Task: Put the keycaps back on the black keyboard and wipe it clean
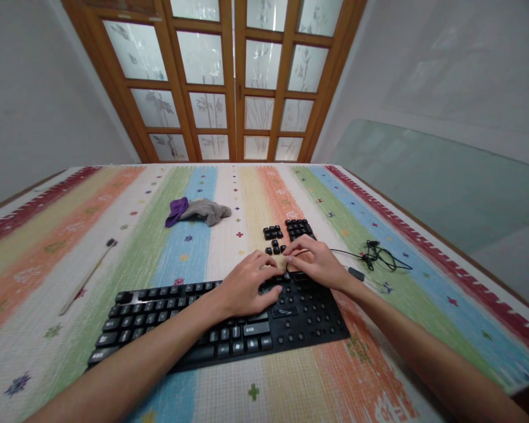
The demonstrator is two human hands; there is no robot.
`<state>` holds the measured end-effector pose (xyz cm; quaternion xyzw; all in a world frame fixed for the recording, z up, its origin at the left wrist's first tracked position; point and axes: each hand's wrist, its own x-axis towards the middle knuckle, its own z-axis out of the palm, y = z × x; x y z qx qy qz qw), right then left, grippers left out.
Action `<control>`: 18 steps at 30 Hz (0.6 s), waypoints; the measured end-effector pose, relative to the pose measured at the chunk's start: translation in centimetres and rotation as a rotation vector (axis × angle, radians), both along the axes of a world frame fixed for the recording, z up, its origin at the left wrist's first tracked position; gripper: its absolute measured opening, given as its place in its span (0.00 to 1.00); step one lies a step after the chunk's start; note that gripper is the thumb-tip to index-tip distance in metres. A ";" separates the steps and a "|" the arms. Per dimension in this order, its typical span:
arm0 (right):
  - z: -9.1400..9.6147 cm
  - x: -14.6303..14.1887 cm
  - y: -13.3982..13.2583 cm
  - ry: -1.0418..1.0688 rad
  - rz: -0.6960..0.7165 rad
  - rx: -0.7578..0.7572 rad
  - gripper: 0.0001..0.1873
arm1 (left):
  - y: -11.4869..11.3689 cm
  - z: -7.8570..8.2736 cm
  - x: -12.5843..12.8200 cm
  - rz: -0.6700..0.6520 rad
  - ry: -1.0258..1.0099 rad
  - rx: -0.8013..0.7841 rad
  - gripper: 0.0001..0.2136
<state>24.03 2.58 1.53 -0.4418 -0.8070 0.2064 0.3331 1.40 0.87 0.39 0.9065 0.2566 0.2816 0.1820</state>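
Black keyboard (255, 330) lies on the striped tabletop (240, 405), under both hands. Left part has its keycaps on; right end is bare switches (309, 321), likely why both hands sit there. Left hand (249, 285): grip spread, thumb and fingers apart by the bare columns, probably steadying the board. Right hand (317, 263): fingertips bunched at the back edge beside the cable (372, 257); can't tell if that grip pinches it. Small dark block (356, 274) near the right wrist, cable coil farther right. Brush (87, 277) off left, well apart. Loose caps (297, 226) just beyond the back edge, grouped in blocks, presumably to keep layout straight. Cloth (205, 210) farther out. Keyboard's right end is well inside the tabletop's right edge; caps and cable crowd the right hand, so wider room is left, between keyboard and cloth. Glazed doors (234, 126) past the far edge.
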 end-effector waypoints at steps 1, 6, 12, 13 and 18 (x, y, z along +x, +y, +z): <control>0.2 -0.1 0.7 -0.015 0.002 0.021 0.03 | 0.0 0.0 0.0 -0.001 -0.002 0.006 0.12; 0.6 -1.4 4.6 -0.154 -0.002 0.140 0.03 | -0.1 -0.1 0.0 -0.008 -0.005 0.032 0.12; -0.4 -3.0 8.8 -0.316 -0.069 0.121 0.04 | -0.1 -0.2 -0.1 -0.011 0.042 0.055 0.12; -0.6 -3.2 9.2 -0.325 -0.067 0.111 0.05 | -0.1 -0.1 -0.1 -0.013 0.053 0.056 0.13; -0.9 -3.8 10.3 -0.347 -0.041 0.064 0.06 | -0.1 0.3 -0.1 -0.055 0.128 0.067 0.18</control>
